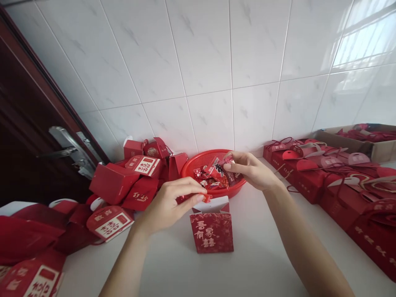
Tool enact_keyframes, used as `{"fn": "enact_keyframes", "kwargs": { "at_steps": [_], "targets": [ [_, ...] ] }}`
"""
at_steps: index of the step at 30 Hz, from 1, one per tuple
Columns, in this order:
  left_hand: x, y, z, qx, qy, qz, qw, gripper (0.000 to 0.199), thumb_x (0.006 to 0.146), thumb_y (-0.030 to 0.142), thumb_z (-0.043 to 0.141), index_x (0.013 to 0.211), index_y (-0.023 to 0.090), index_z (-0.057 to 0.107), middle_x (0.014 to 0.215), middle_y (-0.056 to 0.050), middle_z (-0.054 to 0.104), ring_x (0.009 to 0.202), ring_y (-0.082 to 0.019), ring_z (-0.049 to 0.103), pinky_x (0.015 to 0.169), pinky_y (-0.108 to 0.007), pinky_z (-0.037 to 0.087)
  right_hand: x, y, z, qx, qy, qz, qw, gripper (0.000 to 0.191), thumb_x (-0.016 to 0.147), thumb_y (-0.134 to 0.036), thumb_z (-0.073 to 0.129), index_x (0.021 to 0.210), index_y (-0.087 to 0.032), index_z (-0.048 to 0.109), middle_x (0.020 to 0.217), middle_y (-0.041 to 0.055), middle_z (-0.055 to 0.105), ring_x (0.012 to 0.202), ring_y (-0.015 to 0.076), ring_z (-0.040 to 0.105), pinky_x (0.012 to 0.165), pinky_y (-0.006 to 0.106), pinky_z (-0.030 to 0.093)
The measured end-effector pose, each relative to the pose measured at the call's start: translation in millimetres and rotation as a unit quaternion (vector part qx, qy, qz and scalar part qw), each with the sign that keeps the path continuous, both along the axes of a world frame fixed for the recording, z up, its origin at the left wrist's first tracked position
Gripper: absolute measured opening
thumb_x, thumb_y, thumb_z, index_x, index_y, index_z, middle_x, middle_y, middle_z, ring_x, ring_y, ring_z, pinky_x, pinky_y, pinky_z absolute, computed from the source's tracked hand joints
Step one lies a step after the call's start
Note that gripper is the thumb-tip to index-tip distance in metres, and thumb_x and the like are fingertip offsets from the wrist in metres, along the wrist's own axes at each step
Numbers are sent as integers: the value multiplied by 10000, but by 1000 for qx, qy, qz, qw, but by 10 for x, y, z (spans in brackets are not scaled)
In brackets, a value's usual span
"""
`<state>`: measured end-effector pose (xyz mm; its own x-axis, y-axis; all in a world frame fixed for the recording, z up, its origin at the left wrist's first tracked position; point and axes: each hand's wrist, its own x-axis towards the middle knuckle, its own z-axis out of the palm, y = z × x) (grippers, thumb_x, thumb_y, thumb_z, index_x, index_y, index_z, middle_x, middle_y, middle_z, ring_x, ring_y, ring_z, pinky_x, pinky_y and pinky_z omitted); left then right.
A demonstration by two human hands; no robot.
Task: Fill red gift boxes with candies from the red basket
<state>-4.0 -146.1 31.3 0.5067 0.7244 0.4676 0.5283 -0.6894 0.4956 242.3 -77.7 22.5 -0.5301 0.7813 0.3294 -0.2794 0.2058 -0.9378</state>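
Note:
My left hand [170,202] pinches a small red wrapped candy [207,198] just above the open top of a red paper gift box [213,235]. The box stands upright on the white surface, with gold-white characters on its front. Over the right side of a red plastic basket [236,189], my right hand [252,168] closes its thumb and fingers on a small pink-red wrapped candy [229,160]. Several wrapped snacks lie in the basket, among them a red packet [216,170] with a black character. The inside of the box is mostly hidden from me.
Red gift boxes [114,187] lie in a loose pile at the left, near a dark door with a metal handle [66,144]. Rows of closed red boxes [305,177] stand at the right. Behind them sits a cardboard carton [383,150] of red items. A tiled wall [207,115] backs the surface.

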Motion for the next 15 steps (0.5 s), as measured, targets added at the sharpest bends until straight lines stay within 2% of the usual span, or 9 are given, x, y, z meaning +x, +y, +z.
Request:
{"fn": "enact_keyframes", "kwargs": {
  "at_steps": [4,9,13,15],
  "targets": [
    [35,-66,-92,1,67,34,997,203,969,272,553,1003,234,749,948,-19,717,825,-139,667,737,-230,518,-17,-63,9,21,-19,4,1000,237,810,-390,760,859,-181,660,726,1,641,631,125,587,599,253,481],
    [64,-23,-117,-13,56,50,997,219,968,296,560,1126,243,701,1059,-23,718,951,-164,673,837,-257,526,-23,-136,45,46,-39,-2,998,199,852,-370,725,849,-183,657,723,3,640,675,138,609,642,266,502],
    [107,25,-152,-12,33,34,999,93,938,276,604,934,221,679,976,-12,691,874,-151,661,794,-259,534,-40,-183,67,60,-56,-3,997,183,878,-364,699,892,-185,666,769,13,671,690,138,621,653,269,513],
    [154,46,-203,-7,48,40,998,55,912,272,642,911,220,659,979,-11,669,834,-148,652,771,-267,542,-55,-192,67,66,-62,0,996,183,882,-364,694,905,-184,670,781,17,680,691,140,628,651,271,520]
  ]
}}
